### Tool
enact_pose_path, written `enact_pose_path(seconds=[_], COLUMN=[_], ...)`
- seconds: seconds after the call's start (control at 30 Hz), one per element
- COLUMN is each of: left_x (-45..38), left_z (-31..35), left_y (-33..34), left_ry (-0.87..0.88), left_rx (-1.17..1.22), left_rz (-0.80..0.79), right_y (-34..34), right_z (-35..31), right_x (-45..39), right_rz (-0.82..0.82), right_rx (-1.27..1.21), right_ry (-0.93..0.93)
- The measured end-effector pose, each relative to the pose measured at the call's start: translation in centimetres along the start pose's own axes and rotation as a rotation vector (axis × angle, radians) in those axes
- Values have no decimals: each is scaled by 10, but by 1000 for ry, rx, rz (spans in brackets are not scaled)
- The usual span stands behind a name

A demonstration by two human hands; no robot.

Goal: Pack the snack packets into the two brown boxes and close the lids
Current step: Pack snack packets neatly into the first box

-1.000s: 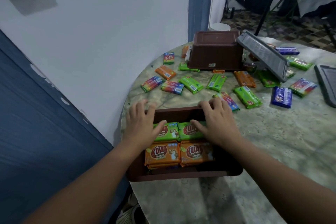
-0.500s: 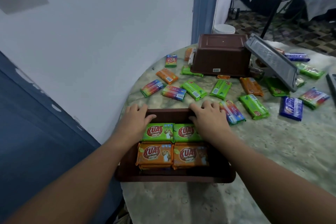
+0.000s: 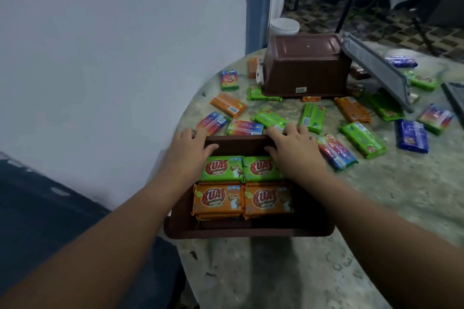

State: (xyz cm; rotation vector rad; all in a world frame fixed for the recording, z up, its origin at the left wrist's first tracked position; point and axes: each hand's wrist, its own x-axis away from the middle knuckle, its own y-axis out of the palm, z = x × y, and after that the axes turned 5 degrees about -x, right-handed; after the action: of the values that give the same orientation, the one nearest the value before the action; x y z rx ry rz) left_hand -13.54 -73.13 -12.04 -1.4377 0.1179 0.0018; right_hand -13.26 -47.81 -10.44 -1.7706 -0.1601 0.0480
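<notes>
With packets strewn at twelve o'clock, left hand (image 3: 187, 152) and right hand (image 3: 293, 150) grip the near brown box's (image 3: 241, 232) far rim.

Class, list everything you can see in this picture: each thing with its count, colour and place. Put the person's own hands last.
near box: one, brown, open, at the table's near edge
packets in near box: four on top, two green behind two orange; more orange underneath
far box: one, brown, upside down, far side
loose packets: many, green, orange, blue and rainbow, scattered between and around the boxes
lids: two, grey, one propped beside the far box, one at the right edge
table: one, marbled, round
tub: one, white, behind the far box
hands: left hand and right hand, gripping the near box's far wall
</notes>
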Motion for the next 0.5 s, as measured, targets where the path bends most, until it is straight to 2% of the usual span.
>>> enact_pose_path(seconds=[0.13,0.27,0.37,0.5], left_x=[2,0,-13,-47], left_z=[-1,4,13,22], left_y=[0,-6,-25,-38], left_ry=[18,-2,-44,-100], left_rx=[-89,-160,-117,60], left_rz=[9,-133,-264,-311], right_y=[-2,-3,-11,-27], right_z=[-2,-1,-4,-13], right_x=[2,1,1,-22], right_rz=[6,-16,-50,-76], right_rx=[-6,-29,-80,-172], right_ry=[12,28,69,84])
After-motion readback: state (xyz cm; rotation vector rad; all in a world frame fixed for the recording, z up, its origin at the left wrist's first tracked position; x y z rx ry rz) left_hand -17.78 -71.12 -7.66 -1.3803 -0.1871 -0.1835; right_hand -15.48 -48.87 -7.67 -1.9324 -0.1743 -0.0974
